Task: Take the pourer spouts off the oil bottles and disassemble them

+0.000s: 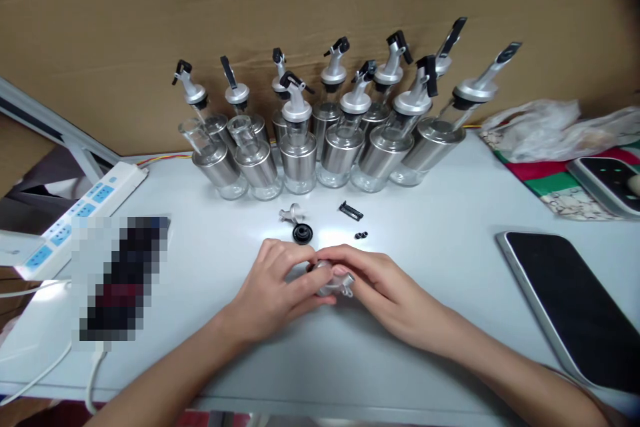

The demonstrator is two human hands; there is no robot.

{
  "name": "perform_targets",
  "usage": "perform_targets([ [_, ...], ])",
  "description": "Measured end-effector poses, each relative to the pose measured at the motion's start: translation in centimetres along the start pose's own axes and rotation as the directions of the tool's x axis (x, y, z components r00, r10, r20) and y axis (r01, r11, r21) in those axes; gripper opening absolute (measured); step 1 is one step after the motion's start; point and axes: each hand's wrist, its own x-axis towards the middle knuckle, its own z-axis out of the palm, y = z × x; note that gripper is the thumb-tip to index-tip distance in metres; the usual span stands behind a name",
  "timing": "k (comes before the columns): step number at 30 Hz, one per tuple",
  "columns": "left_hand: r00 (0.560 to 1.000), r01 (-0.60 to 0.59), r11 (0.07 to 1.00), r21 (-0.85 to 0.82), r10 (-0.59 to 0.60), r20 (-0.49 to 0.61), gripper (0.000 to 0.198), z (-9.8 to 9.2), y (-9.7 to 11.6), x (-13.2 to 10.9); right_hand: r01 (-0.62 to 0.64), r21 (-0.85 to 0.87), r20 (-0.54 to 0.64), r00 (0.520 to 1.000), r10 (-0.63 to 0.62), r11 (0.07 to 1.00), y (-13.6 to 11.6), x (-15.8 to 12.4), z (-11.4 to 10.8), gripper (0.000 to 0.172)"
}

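Both hands meet at the middle of the table around a silver pourer spout [342, 285], whose short neck points right. My left hand [277, 287] is closed on it from the left with bent fingers. From the right, my right hand [383, 283] wraps its far side, so part of the spout is hidden. Just beyond my left hand lie another silver pourer spout [294, 213] and a round black stopper [303, 234]. A black lever piece [351, 211] and small black caps [361, 235] rest farther right.
Two rows of glass bottles with steel sleeves [299, 157] stand at the back, most topped with pourers; two front-left bottles [259, 170] have open necks. At left are a power strip [83, 213] and a pixelated dark device [125, 280]. A black-topped device [575, 300] and plastic bag [540, 130] occupy the right.
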Motion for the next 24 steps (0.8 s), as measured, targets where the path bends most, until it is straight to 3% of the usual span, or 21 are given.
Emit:
perform_targets([
  [4,1.000,0.007,1.000,0.003,-0.007,-0.009,0.013,-0.11,0.01,-0.06,-0.026,0.085,-0.039,0.999,0.029,0.996,0.28,-0.10,-0.03,0.019],
  [8,1.000,0.015,1.000,-0.002,-0.015,-0.019,0.013,-0.19,-0.08,-0.11,-0.017,0.099,-0.028,0.999,0.020,0.995,0.42,-0.18,-0.24,0.022],
  [13,0.999,0.029,0.999,-0.019,-0.029,-0.037,0.014,-0.22,-0.41,-0.17,0.026,-0.026,0.095,0.995,-0.023,0.999,0.08,-0.29,-0.56,0.027],
  [19,1.000,0.016,1.000,0.014,-0.016,-0.013,0.021,-0.33,-0.55,-0.16,0.050,-0.161,0.041,0.998,-0.044,0.986,-0.08,-0.25,-0.67,0.008],
  [24,0.999,0.030,0.999,-0.023,-0.029,0.018,0.026,-0.43,-0.72,-0.20,0.033,-0.310,0.036,0.999,-0.023,0.950,-0.31,-0.40,-0.51,0.008],
])
